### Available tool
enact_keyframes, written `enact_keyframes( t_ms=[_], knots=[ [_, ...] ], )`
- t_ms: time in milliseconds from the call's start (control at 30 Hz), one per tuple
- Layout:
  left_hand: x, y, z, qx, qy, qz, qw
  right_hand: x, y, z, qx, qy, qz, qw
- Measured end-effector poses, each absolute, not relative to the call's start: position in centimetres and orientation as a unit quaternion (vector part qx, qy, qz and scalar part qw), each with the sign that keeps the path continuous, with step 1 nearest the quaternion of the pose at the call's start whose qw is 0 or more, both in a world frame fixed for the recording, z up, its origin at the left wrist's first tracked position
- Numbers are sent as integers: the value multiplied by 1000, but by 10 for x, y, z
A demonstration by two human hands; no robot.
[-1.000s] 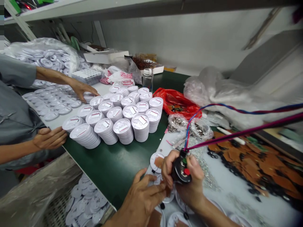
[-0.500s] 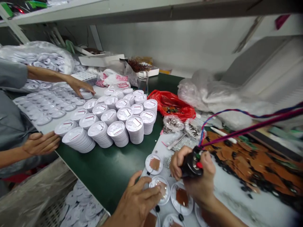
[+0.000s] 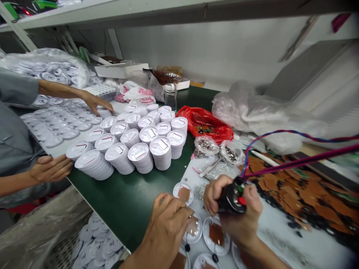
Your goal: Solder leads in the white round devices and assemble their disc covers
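Observation:
My right hand (image 3: 234,209) is wrapped round a black electric screwdriver (image 3: 230,197) with a green and a red button on its top and a cord running off to the right. The tool's lower end is hidden. My left hand (image 3: 169,224) is bent over a white round cover (image 3: 196,233) with a brown board in it. Its fingers are drawn together, and whatever they pinch is hidden. Behind that cover lies another such white cover (image 3: 181,186) with a brown board. A third cover (image 3: 215,235) sits beneath my right hand, its black round piece on a wire.
Stacked white round covers (image 3: 140,155) stand on the green tabletop (image 3: 134,205), beside a co-worker's hands (image 3: 52,168). A red bag (image 3: 207,121), bags of small metal parts (image 3: 206,145) and loose screws lie ahead. Brown boards (image 3: 305,190) are heaped at right.
My left hand has lifted slightly and its spread fingers have drawn together over the cover. My right hand with the screwdriver has shifted a little to the right in view.

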State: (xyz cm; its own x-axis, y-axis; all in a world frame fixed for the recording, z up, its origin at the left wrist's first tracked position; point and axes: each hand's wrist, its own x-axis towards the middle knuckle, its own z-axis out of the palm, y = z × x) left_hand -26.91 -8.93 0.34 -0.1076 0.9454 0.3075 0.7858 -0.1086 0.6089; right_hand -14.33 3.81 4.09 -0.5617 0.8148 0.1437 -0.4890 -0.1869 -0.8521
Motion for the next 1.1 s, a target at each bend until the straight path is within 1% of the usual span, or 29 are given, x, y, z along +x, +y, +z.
enact_keyframes(
  t_ms=[167, 300, 533, 800, 967, 1100],
  knots=[
    [-264, -68, 8, 631, 679, 329, 181, -139, 33, 67, -141, -457, 757, 445],
    [-258, -51, 1, 625, 663, 353, 214, -141, 32, 75, -137, -452, 758, 451],
    [-255, -37, -11, 632, 668, 346, 186, -133, 42, 76, -154, -477, 727, 469],
    [-259, -33, -21, 687, 633, 326, 145, -125, 47, 78, -161, -482, 716, 478],
    [-264, -43, -12, 689, 634, 322, 143, -124, 42, 83, -173, -474, 717, 480],
    [-274, -48, 2, 682, 660, 294, 114, -125, 43, 84, -172, -470, 723, 476]
  ],
)
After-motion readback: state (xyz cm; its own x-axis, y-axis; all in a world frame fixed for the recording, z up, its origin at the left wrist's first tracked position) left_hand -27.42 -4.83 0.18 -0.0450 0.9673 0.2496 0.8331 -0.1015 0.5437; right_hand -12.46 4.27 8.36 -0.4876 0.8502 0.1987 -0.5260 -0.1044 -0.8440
